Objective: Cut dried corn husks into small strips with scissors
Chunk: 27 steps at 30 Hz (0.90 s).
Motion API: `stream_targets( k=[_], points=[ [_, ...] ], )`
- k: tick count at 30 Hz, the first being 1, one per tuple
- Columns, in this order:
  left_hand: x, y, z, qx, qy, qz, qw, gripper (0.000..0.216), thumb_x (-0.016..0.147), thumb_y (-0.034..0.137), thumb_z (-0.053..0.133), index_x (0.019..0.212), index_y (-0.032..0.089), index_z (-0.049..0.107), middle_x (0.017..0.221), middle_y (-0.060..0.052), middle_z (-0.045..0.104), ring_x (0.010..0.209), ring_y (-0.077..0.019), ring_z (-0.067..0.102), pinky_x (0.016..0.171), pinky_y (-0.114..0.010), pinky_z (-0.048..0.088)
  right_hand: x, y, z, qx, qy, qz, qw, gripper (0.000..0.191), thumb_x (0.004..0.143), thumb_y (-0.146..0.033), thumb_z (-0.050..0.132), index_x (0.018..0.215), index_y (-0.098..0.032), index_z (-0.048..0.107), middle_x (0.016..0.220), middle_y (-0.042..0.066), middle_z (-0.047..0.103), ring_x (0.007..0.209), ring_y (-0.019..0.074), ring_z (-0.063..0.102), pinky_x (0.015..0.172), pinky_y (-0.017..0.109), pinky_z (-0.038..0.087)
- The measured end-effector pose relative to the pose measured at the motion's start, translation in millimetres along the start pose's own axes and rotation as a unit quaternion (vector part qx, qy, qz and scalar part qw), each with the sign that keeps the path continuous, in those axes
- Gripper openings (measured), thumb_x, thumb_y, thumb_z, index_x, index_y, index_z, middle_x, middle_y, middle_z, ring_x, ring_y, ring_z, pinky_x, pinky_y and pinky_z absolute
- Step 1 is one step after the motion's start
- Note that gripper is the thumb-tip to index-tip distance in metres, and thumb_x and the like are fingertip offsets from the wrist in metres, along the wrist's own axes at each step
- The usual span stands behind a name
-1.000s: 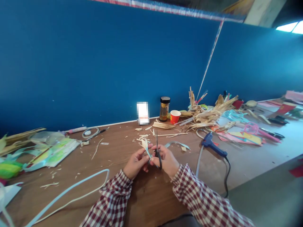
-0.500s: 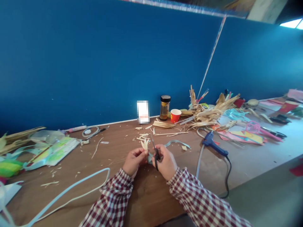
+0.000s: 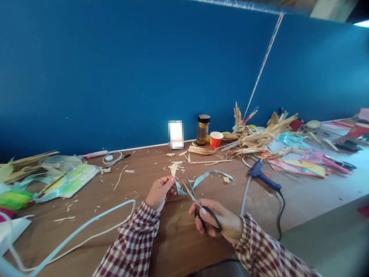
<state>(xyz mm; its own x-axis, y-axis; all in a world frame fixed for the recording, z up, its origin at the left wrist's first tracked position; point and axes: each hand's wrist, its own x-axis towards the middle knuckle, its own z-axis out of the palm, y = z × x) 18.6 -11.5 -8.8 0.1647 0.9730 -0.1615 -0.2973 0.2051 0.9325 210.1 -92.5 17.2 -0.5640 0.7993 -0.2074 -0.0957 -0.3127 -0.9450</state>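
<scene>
Left hand [image 3: 159,191] pinches the husk piece [image 3: 173,169], probably light and brittle, by its near end; right hand [image 3: 223,223] grips the scissors [image 3: 198,204], blades parted.

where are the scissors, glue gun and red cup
scissors [image 3: 191,194] head view, blades by the pivot
glue gun [image 3: 263,178] head view, blue body
red cup [image 3: 216,141] head view, side wall

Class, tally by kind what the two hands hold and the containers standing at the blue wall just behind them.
Scissors: 1
Husk piece with blue strip: 1
Glass jar: 1
Red paper cup: 1
Total: 4
</scene>
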Motion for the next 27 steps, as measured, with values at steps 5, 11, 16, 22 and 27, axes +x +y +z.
stream_targets(
  k=[5, 11, 16, 22, 27],
  points=[
    [0.1, -1.2, -2.3, 0.004, -0.015, -0.023, 1.0, 0.03, 0.06, 0.038, 0.071, 0.073, 0.012, 0.063, 0.055, 0.003, 0.052, 0.043, -0.0039, 0.04, 0.046, -0.019, 0.042, -0.9, 7.9, -2.5, 0.034, -0.02, 0.025, 0.999, 0.051, 0.071, -0.059, 0.055, 0.093, -0.012, 0.051, 0.061, 0.0, 0.054, 0.047, 0.0064, 0.049, 0.032, 0.012, 0.027],
    [-1.8, 1.9, -0.7, 0.008, -0.016, -0.04, 0.999, 0.031, 0.058, 0.038, 0.073, 0.073, 0.012, 0.064, 0.054, 0.004, 0.052, 0.042, -0.0036, 0.039, 0.045, -0.019, 0.042, -2.3, 12.4, -4.2, 0.031, -0.021, 0.042, 0.998, 0.052, 0.069, -0.058, 0.057, 0.091, -0.011, 0.053, 0.059, 0.0, 0.055, 0.045, 0.0061, 0.049, 0.031, 0.011, 0.027],
    [-4.7, 3.6, 1.8, 0.01, -0.024, -0.042, 0.999, 0.032, 0.059, 0.038, 0.072, 0.075, 0.012, 0.065, 0.056, 0.003, 0.052, 0.042, -0.0026, 0.038, 0.045, -0.018, 0.041, -1.0, 13.5, -3.1, 0.03, -0.012, 0.047, 0.998, 0.049, 0.07, -0.057, 0.057, 0.09, -0.012, 0.053, 0.058, 0.0, 0.055, 0.044, 0.0056, 0.049, 0.03, 0.01, 0.027],
    [-8.8, 2.1, 6.6, -0.019, -0.027, -0.054, 0.998, 0.031, 0.06, 0.036, 0.073, 0.08, 0.013, 0.066, 0.049, 0.006, 0.044, 0.042, -0.0019, 0.037, 0.044, -0.014, 0.039, 4.4, 17.6, -1.1, 0.035, -0.004, 0.037, 0.999, 0.047, 0.073, -0.056, 0.055, 0.09, -0.013, 0.053, 0.057, -0.001, 0.055, 0.044, 0.0054, 0.049, 0.03, 0.01, 0.025],
    [-8.9, 0.3, 9.2, -0.041, -0.044, -0.078, 0.995, 0.028, 0.062, 0.032, 0.072, 0.081, 0.012, 0.066, 0.06, 0.001, 0.056, 0.046, -0.0028, 0.045, 0.048, -0.016, 0.047, 8.6, 19.8, 2.5, 0.019, 0.021, 0.031, 0.999, 0.049, 0.071, -0.058, 0.056, 0.09, -0.013, 0.052, 0.057, -0.001, 0.054, 0.045, 0.0063, 0.049, 0.03, 0.011, 0.026]
  ],
)
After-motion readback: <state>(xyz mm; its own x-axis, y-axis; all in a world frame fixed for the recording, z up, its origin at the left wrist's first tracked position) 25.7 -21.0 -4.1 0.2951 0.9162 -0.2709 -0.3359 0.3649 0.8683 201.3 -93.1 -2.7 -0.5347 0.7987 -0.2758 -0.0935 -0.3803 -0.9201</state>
